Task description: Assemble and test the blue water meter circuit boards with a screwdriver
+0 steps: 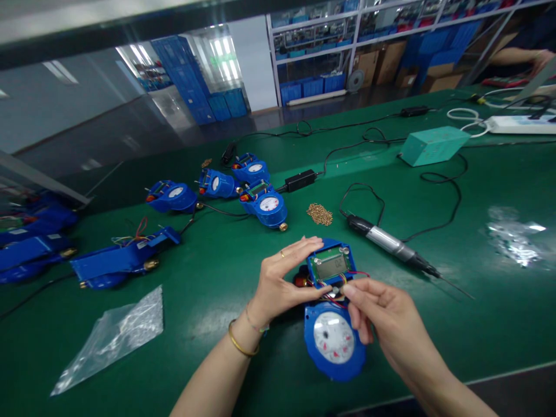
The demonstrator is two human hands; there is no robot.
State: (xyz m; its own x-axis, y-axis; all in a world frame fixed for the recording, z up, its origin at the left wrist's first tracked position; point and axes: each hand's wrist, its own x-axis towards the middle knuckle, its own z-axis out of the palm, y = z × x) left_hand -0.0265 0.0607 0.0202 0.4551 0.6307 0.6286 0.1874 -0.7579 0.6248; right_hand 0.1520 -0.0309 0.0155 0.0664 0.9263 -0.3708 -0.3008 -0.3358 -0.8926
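Observation:
A blue water meter [333,341] with a white dial lies on the green table [226,272] in front of me. Its upper section carries a small grey display module [330,264] with red and black wires. My left hand [282,281] cups the left side of that display section, thumb and fingers around it. My right hand [377,315] pinches at the wires just below the display, fingertips together at the meter's middle.
An electric screwdriver [391,246] with a black cable lies right of the meter. A pile of brass screws [320,214] sits behind it. Several more blue meters [267,205] stand at the back left, a clear plastic bag [115,336] lies at the left, and a green box [432,146] stands far right.

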